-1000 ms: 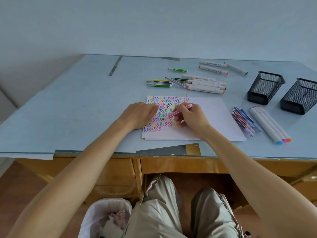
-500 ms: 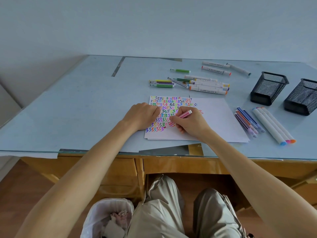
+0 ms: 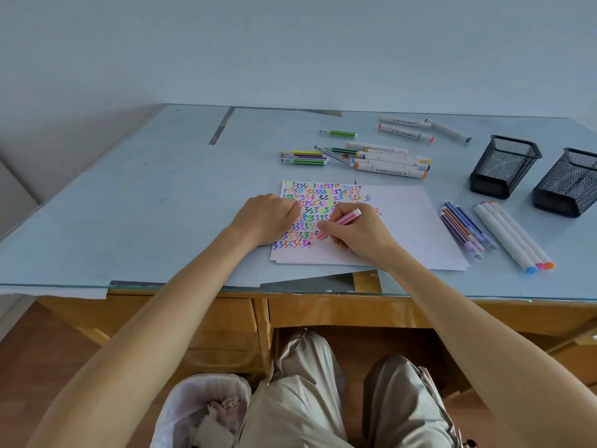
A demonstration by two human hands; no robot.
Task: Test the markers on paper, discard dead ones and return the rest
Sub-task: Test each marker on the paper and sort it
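Observation:
My right hand [image 3: 358, 232] grips a pink marker [image 3: 342, 221], its tip down on the white paper [image 3: 410, 227] near the lower rows of coloured zigzags [image 3: 323, 195]. My left hand [image 3: 266, 219] rests curled on the paper's left part, holding it down; I cannot see anything inside it. Thin striped markers [image 3: 305, 157] and thick white markers [image 3: 391, 161] lie beyond the paper. More thin markers [image 3: 465, 229] and thick white ones [image 3: 513, 236] lie to the right of it.
Two black mesh pen holders [image 3: 504, 166] [image 3: 568, 182] stand at the right of the glass-topped desk [image 3: 129, 205]. A bin with a white liner [image 3: 197, 412] sits on the floor below, left of my knees. Three more white markers [image 3: 416, 127] lie at the back.
My right hand has slid down the sheet with the pink marker toward the lower rows. The left hand stays on the paper.

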